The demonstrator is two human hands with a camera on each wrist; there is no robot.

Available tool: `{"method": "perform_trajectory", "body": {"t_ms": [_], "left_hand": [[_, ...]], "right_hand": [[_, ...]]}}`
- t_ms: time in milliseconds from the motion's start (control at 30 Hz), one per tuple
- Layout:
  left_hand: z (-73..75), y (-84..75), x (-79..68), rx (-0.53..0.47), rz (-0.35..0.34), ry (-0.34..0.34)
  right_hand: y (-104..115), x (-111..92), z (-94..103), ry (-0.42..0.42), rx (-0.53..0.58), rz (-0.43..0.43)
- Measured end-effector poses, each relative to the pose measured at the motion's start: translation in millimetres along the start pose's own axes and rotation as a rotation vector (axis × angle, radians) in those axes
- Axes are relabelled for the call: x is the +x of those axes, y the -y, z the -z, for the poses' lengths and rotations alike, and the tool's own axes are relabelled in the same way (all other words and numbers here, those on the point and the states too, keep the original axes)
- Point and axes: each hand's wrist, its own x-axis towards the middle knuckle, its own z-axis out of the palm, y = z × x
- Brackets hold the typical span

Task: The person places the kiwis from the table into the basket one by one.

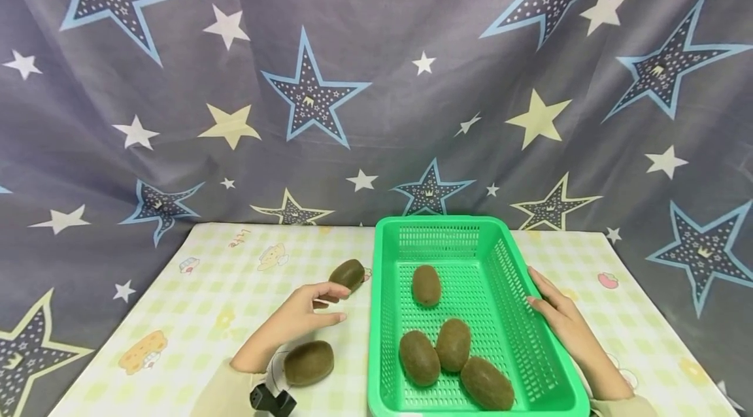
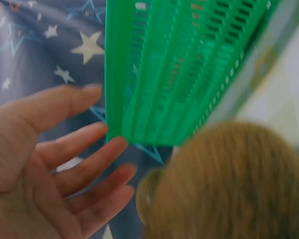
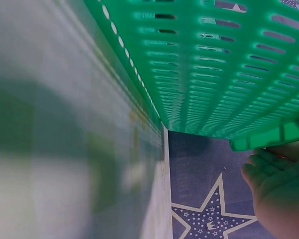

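My left hand (image 1: 302,316) is over the table left of the basket, thumb and fingers spread apart and loosely bent. Its fingertips are at the near edge of a brown kiwi (image 1: 347,274); whether they touch cannot be told. In the left wrist view nothing lies in the palm. A second kiwi (image 1: 308,363) sits on the cloth close to the left wrist. My right hand (image 1: 561,312) holds the right rim of a green plastic basket (image 1: 381,312), with some fingers hidden beneath the rim. Inside the basket are several kiwis, one farther back (image 1: 426,285) and the others grouped near the front.
A checked tablecloth (image 1: 194,312) with cartoon prints covers the table. Behind and beside it hangs a dark curtain (image 1: 376,77) patterned with stars. A small black device (image 1: 272,400) is strapped at the left wrist.
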Motion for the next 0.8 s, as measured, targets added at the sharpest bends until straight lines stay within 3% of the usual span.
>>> {"method": "perform_trajectory", "body": {"t_ms": [200, 500, 633, 800], "left_hand": [[14.9, 19.1, -5.5, -0.105, 0.001, 0.253], [24.4, 30.7, -16.3, -0.129, 0.055, 0.542], [22.9, 34.2, -18.6, -0.146, 0.031, 0.599], [22.3, 34.1, -20.2, -0.145, 0.020, 0.612]], "right_hand": [[0.0, 0.4, 0.8, -0.006, 0.005, 0.014], [1.4, 0.3, 0.5, 0.002, 0.003, 0.006], [0.8, 0.0, 0.4, 0.000, 0.005, 0.010], [0.2, -0.1, 0.0, -0.005, 0.007, 0.011]]}}
